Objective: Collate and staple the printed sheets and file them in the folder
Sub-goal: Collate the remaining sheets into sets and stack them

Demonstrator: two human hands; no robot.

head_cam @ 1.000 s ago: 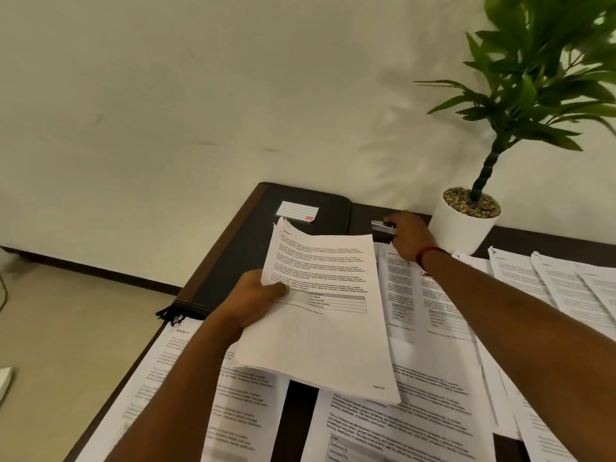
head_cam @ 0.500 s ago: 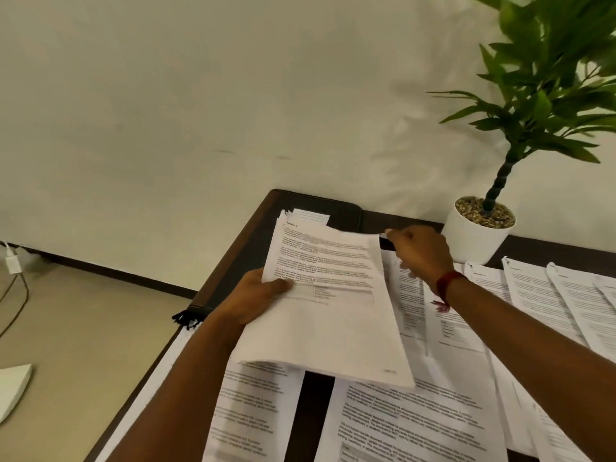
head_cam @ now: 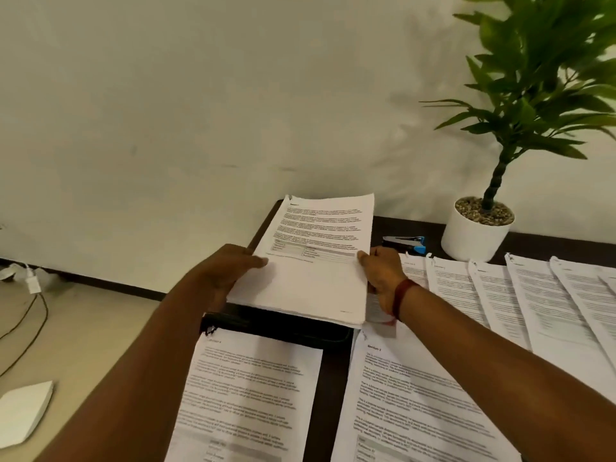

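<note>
My left hand [head_cam: 230,271] and right hand [head_cam: 380,278] pinch the white printed sheet stack [head_cam: 313,261] mid-frame by its side edges. If it is unstapled, which I can't tell, pages could skew over the black folder [head_cam: 276,325].

Sheet stack [head_cam: 316,261] gripped at both side edges, over black folder [head_cam: 283,323]; blue-black stapler [head_cam: 405,243] just right; loose sheets [head_cam: 416,395] cover desk [head_cam: 330,395].

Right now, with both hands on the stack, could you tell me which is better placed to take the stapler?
The right hand. It holds the right edge of the stack, and the stapler lies beyond it. The left hand holds the opposite edge and would likely need to cross over.
</note>
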